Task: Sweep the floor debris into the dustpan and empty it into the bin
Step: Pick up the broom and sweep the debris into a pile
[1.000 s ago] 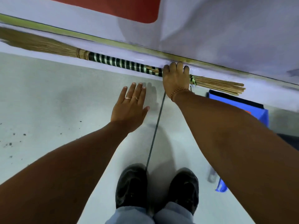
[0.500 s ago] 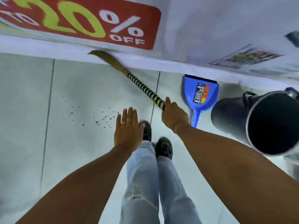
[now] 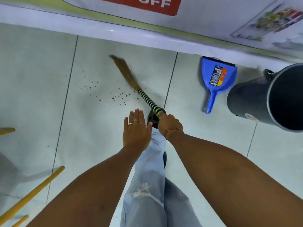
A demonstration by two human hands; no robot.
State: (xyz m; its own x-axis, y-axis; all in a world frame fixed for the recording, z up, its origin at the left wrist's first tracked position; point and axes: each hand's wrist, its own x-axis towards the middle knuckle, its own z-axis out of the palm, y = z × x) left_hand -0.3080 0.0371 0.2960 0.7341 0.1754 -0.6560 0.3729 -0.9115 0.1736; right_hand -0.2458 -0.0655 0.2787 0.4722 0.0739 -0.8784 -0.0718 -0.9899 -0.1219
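My right hand (image 3: pixel 169 124) grips the striped black-and-yellow handle of a straw broom (image 3: pixel 131 81). Its blurred bristles reach up-left over the pale tiled floor. Small brown debris specks (image 3: pixel 114 96) lie scattered on the tile just left of the broom. My left hand (image 3: pixel 136 130) hovers flat with fingers apart, holding nothing, beside the right hand. A blue dustpan (image 3: pixel 218 77) lies on the floor against the wall base, handle pointing toward me. A dark round bin (image 3: pixel 268 97) stands to its right, open mouth facing the camera.
A white wall base (image 3: pixel 114 35) with a red sale poster above runs across the top. Yellow poles (image 3: pixel 31 195) slant in at the lower left. My legs in light jeans and a dark shoe (image 3: pixel 153 117) stand below the hands.
The broom came off the wall base and swung down onto the floor beside the debris. The view pulled back and up, bringing the dustpan and bin into sight.
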